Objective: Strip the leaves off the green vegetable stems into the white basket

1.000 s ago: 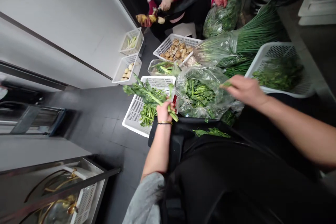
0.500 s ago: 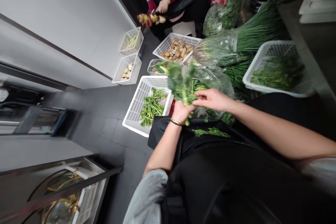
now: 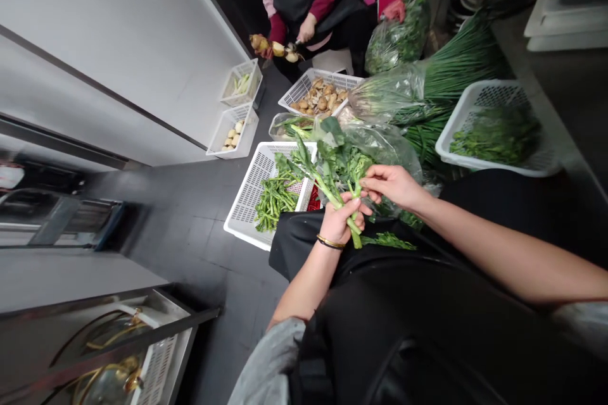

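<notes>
My left hand is closed around leafy green stalks, whose thick cut end pokes out below the fingers. My right hand pinches a leafy stem of the same greens, just right of the left hand. The leaves fan out away from me, over the edge of a white slotted basket. Inside that basket lies a pile of trimmed green stems. Loose leaf scraps rest on the black apron over my lap.
Ahead, a co-worker's hands hold a knife and a knobbly root. Between us are a basket of mushrooms and bagged long green stalks. At right stands a basket of greens; small white bins line the wall at left.
The greens, blurred before, now show clearly and fan apart. Both hands have shifted slightly right and toward me, the right still pinching beside the left. The view has tilted up a little.
</notes>
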Demonstrator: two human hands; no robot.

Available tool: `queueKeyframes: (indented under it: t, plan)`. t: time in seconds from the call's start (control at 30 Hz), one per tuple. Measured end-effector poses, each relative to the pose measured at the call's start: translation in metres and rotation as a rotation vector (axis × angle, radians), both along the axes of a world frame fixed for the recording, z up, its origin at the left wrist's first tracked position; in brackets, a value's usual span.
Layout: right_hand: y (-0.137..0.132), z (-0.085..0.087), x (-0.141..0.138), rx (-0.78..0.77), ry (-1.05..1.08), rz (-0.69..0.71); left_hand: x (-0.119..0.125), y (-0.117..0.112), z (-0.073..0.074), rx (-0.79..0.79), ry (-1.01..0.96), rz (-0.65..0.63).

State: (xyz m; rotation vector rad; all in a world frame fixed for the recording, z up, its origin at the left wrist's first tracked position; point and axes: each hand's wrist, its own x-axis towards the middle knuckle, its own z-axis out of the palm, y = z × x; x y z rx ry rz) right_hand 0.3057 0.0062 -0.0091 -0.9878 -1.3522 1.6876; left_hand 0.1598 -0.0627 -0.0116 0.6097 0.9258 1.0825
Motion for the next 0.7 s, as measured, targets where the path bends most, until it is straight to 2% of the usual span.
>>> queueKeyframes:
  t: [0.13, 0.2, 0.27, 0.33, 0.37, 0.43, 0.5, 0.57, 0.63, 0.7]
  plan:
    - [-0.005, 0.000, 0.000, 0.221, -0.164, -0.063, -0.003, -0.002, 0.003, -0.041, -0.019, 0.000]
    - [-0.010, 0.003, 0.000, 0.455, -0.317, -0.154, -0.003, -0.001, 0.003, -0.049, -0.051, 0.077]
    - [-0.020, 0.007, -0.002, 0.758, -0.450, -0.204, -0.001, 0.000, 0.002, -0.025, -0.071, 0.176]
    - [-0.032, 0.012, -0.003, 0.968, -0.495, -0.112, 0.002, 0.002, 0.002, 0.037, -0.047, 0.279]
    - [-0.036, 0.014, -0.004, 0.985, -0.489, -0.049, 0.003, 0.003, 0.003, 0.070, -0.022, 0.316]
    - [-0.037, 0.015, -0.002, 0.825, -0.462, -0.011, 0.005, 0.003, 0.004, 0.117, 0.039, 0.353]
    - [-0.026, 0.013, 0.000, 0.517, -0.415, -0.036, 0.006, 0.001, 0.003, 0.124, 0.096, 0.336]
    - [-0.012, 0.010, 0.000, 0.248, -0.330, -0.002, 0.007, 0.000, 0.001, 0.120, 0.151, 0.325]
    - [-0.002, 0.008, -0.003, 0.112, -0.276, 0.042, 0.008, 0.000, -0.003, 0.120, 0.196, 0.331]
    - [-0.001, 0.009, -0.007, 0.125, -0.340, 0.000, 0.008, 0.000, -0.006, 0.078, 0.182, 0.331]
